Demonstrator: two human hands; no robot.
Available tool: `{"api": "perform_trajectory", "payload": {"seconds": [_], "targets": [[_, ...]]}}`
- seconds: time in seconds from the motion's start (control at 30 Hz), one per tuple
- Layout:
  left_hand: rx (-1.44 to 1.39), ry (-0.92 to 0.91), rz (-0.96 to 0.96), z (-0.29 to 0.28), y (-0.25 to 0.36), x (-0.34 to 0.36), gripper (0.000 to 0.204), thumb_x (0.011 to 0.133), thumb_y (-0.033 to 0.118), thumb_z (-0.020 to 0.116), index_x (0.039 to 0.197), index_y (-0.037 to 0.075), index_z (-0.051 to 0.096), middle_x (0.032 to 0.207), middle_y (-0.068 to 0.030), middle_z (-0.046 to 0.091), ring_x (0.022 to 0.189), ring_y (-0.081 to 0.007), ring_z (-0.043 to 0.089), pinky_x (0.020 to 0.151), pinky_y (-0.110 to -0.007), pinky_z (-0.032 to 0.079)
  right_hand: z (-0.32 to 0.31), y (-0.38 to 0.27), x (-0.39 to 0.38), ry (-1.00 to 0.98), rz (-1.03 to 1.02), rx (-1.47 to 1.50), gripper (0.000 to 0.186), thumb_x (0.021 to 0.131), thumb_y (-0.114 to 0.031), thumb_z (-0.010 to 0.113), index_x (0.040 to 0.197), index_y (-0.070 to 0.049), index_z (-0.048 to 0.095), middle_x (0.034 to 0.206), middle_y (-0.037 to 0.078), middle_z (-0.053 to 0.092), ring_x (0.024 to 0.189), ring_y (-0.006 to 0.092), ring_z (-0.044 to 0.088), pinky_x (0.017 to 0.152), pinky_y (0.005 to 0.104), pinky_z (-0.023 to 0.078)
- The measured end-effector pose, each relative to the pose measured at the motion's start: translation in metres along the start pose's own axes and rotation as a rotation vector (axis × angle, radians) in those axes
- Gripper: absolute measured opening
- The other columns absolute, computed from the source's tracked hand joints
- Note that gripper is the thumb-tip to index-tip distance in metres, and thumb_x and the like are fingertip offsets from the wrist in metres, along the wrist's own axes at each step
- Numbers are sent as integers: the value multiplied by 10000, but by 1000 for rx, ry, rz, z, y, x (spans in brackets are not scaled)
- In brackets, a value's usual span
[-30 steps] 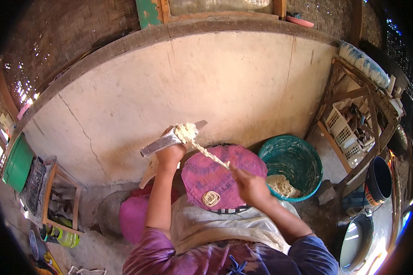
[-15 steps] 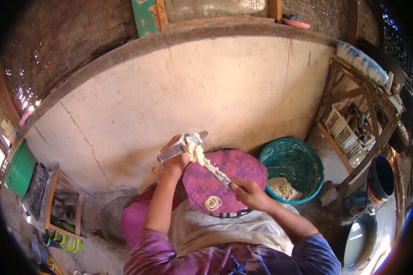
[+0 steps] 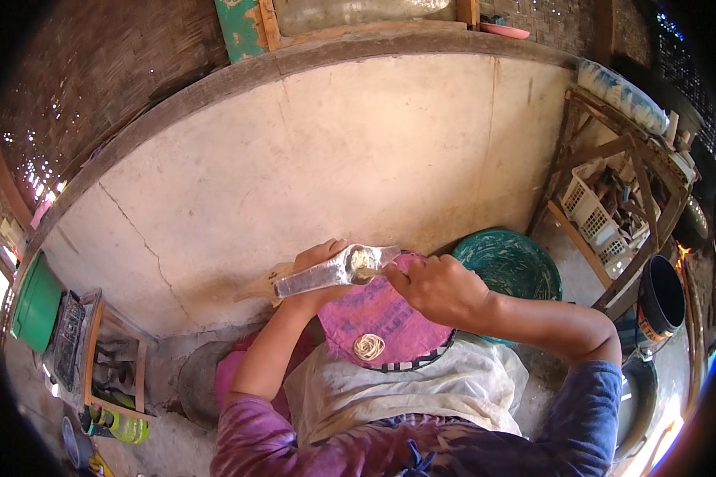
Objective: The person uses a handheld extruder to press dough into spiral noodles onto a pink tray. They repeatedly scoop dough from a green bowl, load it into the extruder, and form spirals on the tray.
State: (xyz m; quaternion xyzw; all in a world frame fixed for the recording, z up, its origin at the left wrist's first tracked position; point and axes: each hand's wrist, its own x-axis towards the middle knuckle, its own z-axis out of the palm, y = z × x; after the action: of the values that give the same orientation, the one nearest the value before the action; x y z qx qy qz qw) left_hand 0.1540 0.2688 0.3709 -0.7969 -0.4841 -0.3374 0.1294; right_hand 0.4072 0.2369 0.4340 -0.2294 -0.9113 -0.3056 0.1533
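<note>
In the middle, my left hand (image 3: 320, 254) grips a metal press-like tool (image 3: 306, 280) with a pale wooden part, its fingers curled around it from behind. Pale dough (image 3: 360, 259) sits in the tool's round opening. My right hand (image 3: 445, 290) is closed on a short stick (image 3: 367, 273) whose end is at that opening, partly hidden by the fingers. Beneath both hands lies a pink cloth (image 3: 398, 326) on a round tray, with a coil of pale strands (image 3: 369, 347) near its front.
A teal tub (image 3: 509, 254) smeared with dough stands behind my right arm. At right are a wooden rack (image 3: 643, 183) with white crates and a black bucket (image 3: 660, 294). A green basin (image 3: 36, 306) and small wooden stand (image 3: 95, 358) are at left; a pale wall (image 3: 318, 151) rises ahead.
My right hand has risen to the tool's opening with the stick. The tool has lowered slightly, and the dough that hung from it now shows only inside the opening.
</note>
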Motion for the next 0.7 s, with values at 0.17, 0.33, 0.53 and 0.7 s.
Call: {"api": "perform_trajectory", "payload": {"seconds": [0.17,0.33,0.53,0.7], "targets": [[87,61,-141,-12,-24,-3,240,741,231,748,931,98,683,887,-89,680,802,-281,662,714,-390,531,-27,20,-16,-107,188,190,479,808,-93,553,1287,-95,557,708,84,599,574,239,632,471,364,492],[-48,178,-198,-1,-9,9,211,748,185,731,917,68,683,909,-125,683,822,-312,657,739,-385,524,12,-13,-2,18,608,595,551,842,5,536,1383,-88,488,1009,249,658,762,357,681,638,457,550],[158,336,-237,-7,-13,16,204,701,163,739,874,85,664,832,-110,649,773,-330,640,688,-420,529,79,-49,-26,156,720,1133,426,873,-26,517,1297,-36,554,790,265,637,686,439,634,569,482,487],[137,244,-311,5,-18,6,217,715,147,712,926,125,667,834,-94,643,801,-312,643,709,-438,523,75,-45,-17,133,785,1160,335,897,-25,505,1220,1,590,803,286,623,727,376,655,629,434,498]]}}
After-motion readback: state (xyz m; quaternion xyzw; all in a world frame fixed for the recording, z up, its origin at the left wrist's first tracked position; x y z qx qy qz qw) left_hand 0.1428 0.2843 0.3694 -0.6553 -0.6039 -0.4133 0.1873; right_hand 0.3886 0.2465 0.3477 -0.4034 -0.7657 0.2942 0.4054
